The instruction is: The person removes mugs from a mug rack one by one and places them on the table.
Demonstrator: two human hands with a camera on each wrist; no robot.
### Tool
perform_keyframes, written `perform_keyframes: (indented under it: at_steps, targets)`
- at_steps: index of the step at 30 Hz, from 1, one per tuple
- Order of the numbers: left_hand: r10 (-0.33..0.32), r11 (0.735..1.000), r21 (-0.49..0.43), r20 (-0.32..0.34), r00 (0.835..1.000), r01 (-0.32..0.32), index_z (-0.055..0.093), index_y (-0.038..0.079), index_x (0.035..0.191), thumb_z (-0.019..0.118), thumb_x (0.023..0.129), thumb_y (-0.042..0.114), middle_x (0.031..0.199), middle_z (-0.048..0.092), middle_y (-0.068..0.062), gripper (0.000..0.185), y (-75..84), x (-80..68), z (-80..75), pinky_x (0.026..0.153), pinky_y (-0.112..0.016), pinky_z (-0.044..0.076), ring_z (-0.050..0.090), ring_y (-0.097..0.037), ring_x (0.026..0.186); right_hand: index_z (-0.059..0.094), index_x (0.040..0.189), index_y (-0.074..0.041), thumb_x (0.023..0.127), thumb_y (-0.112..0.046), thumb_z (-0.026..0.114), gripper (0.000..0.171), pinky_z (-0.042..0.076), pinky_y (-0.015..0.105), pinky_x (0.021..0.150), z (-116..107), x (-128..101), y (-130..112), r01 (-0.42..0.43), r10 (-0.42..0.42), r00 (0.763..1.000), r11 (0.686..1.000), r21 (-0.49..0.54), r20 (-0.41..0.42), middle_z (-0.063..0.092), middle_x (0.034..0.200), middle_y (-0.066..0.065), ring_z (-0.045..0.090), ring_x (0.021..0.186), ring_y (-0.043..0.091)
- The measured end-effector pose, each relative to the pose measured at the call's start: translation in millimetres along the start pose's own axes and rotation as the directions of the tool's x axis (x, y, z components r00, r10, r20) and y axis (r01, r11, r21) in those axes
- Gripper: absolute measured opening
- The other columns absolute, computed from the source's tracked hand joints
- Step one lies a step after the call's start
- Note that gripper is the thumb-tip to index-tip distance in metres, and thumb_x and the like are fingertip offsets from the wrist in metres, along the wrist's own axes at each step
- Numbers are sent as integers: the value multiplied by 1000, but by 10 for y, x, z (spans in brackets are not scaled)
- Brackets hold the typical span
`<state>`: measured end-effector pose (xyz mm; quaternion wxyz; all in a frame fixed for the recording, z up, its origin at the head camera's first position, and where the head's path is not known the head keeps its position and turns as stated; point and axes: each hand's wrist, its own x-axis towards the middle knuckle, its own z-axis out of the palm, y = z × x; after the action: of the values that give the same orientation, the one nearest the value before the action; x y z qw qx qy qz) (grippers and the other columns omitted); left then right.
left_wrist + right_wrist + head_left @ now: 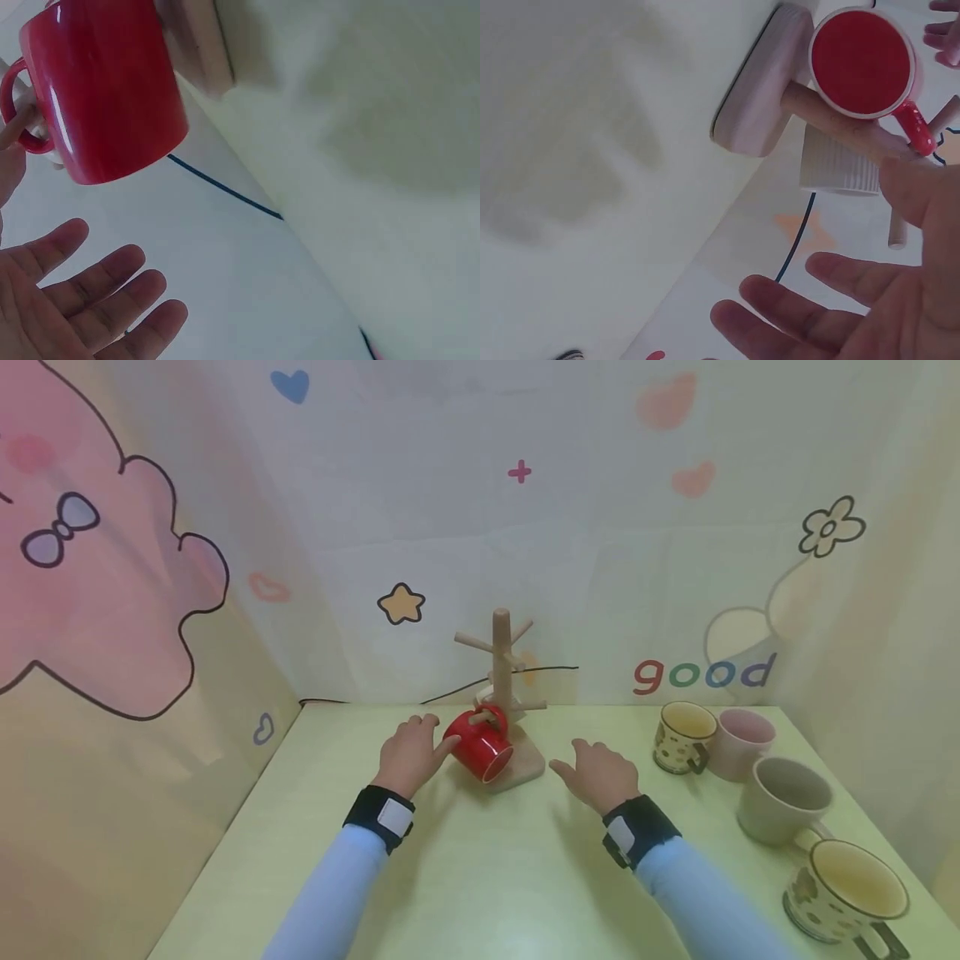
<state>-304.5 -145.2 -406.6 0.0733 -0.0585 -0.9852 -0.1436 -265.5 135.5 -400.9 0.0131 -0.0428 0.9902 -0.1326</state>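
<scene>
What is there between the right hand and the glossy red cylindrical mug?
From the right hand, the head view shows a bare strip of pale green tabletop, then a flat pale wooden base, before the red mug.

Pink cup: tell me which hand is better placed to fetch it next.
Probably the right hand: it looks empty and is nearer the pink cup, while the left hand is farther away, beside the red mug.
</scene>
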Motion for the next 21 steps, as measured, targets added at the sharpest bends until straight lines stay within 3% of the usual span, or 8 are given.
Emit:
perform_keyframes:
  at_steps: [9, 21]
  targets:
    - [-101, 989, -99, 81, 992, 109, 54, 5, 137, 60, 94, 54, 125, 60, -19, 66, -125, -111, 238, 88, -52, 54, 60, -36, 108, 56, 133, 2, 94, -48, 62, 64, 53, 58, 78, 153, -328, -33, -12, 12, 1000, 1000, 6, 24, 61, 117, 28, 61, 102, 44]
    - [-136, 953, -248, 164, 977, 175, 53, -3, 137, 53, 95, 61, 131, 59, -24, 77, -76, -142, 454, 97, -55, 48, 56, -41, 118, 59, 130, 1, 93, -47, 64, 61, 52, 58, 75, 393, -522, -32, -47, 46, 998, 998, 33, 34, 62, 112, 27, 61, 98, 45]
